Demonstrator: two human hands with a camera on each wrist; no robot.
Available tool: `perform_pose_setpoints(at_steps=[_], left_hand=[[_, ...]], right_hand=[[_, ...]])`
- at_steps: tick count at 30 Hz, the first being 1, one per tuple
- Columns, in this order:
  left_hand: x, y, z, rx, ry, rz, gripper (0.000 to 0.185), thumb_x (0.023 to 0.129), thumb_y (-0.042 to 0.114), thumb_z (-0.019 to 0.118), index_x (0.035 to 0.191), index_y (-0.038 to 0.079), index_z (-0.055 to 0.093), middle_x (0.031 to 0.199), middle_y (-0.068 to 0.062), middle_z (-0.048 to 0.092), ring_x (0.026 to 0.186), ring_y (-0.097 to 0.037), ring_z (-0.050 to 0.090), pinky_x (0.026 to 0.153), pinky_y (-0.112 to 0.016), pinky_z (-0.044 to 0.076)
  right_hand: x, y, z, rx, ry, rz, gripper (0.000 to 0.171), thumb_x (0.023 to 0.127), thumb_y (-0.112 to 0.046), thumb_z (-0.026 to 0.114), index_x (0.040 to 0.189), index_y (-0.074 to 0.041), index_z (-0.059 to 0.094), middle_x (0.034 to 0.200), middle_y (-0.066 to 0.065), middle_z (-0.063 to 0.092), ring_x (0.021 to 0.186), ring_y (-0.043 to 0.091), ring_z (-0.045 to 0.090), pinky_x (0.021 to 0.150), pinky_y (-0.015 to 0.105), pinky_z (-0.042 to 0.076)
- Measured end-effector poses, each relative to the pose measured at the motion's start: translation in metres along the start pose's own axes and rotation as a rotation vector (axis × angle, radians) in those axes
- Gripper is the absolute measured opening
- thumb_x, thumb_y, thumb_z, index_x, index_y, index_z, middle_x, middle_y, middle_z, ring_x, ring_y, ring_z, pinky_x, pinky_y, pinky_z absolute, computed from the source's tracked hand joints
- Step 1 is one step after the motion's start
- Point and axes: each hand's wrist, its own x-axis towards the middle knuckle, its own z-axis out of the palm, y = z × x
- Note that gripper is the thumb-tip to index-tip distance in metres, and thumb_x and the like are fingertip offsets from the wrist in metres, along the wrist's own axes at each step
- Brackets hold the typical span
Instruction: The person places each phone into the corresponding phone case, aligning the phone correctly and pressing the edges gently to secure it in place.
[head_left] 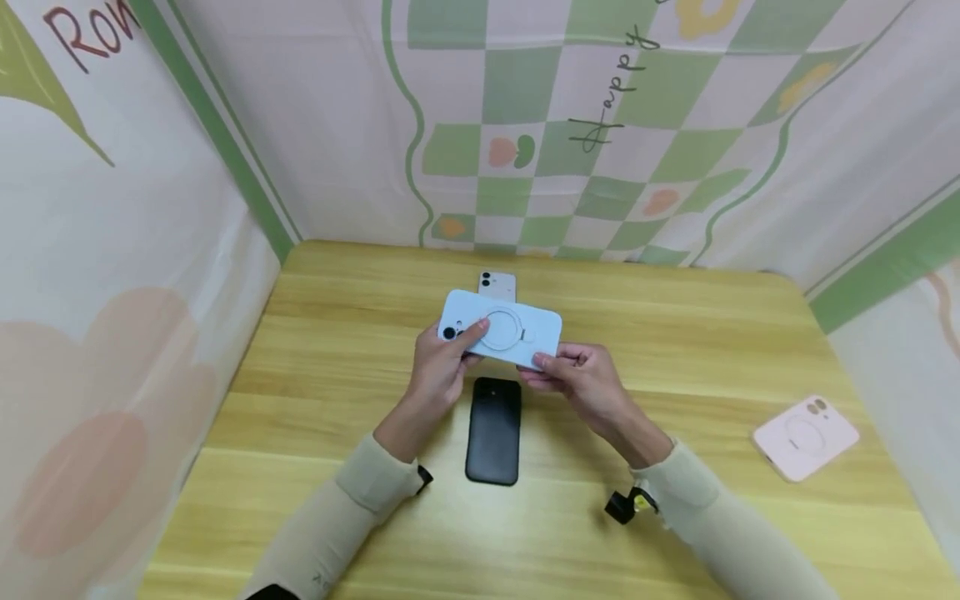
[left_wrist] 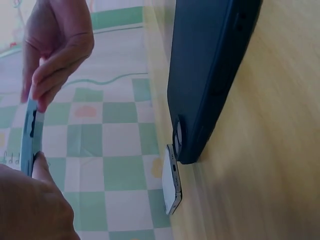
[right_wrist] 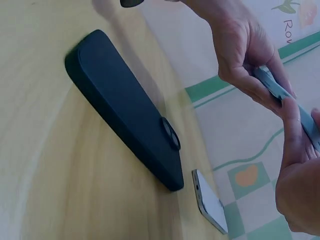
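A light blue phone case (head_left: pixel 540 329) with a ring on its back is held level between both hands, above the table. Dark round lenses show at its left end; whether a phone fills it I cannot tell. The left hand (head_left: pixel 437 371) grips the left end, thumb laid across the back beside the ring. At the lower right corner, the right hand (head_left: pixel 592 387) pinches the edge between thumb and fingers. Below the hands lies a black phone (head_left: pixel 492 433), its camera end pointing away. A white phone (head_left: pixel 498 286) lies beyond, partly hidden by the blue case in the head view.
A pink phone case (head_left: pixel 806 437) with a ring lies on the right side of the wooden table (head_left: pixel 337 333). Printed cloth curtains (head_left: pixel 570 167) hang behind the table and at both sides. Each wrist wears a small black camera (head_left: pixel 620 507).
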Motion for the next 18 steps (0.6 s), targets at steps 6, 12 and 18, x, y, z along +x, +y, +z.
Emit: perform_pose_setpoints(at_steps=[6, 12, 18], left_hand=[[-0.001, 0.002, -0.003, 0.030, -0.021, -0.018, 0.046, 0.100, 0.002, 0.072, 0.144, 0.001, 0.059, 0.131, -0.020, 0.070, 0.113, -0.029, 0.075, 0.093, -0.033, 0.062], [0.001, 0.004, -0.010, 0.123, -0.057, -0.065, 0.044, 0.099, 0.000, 0.073, 0.140, -0.002, 0.059, 0.128, -0.022, 0.070, 0.113, -0.031, 0.074, 0.091, -0.034, 0.063], [0.004, 0.001, -0.013, 0.339, -0.172, -0.111, 0.038, 0.096, 0.001, 0.077, 0.131, -0.006, 0.064, 0.117, -0.021, 0.074, 0.104, -0.028, 0.077, 0.086, -0.035, 0.064]], right_hand=[[0.003, 0.002, 0.002, -0.040, 0.002, 0.008, 0.013, 0.104, 0.001, 0.064, 0.111, 0.002, 0.076, 0.095, 0.013, 0.081, 0.088, 0.020, 0.080, 0.084, 0.035, 0.065], [0.012, -0.010, -0.009, -0.288, 0.021, 0.052, 0.028, 0.103, -0.006, 0.069, 0.124, 0.011, 0.067, 0.099, 0.003, 0.081, 0.091, 0.016, 0.078, 0.085, 0.035, 0.066], [0.018, -0.030, -0.018, -0.528, -0.001, 0.060, 0.033, 0.101, -0.016, 0.074, 0.124, 0.008, 0.071, 0.103, 0.005, 0.080, 0.091, 0.016, 0.076, 0.079, 0.030, 0.064]])
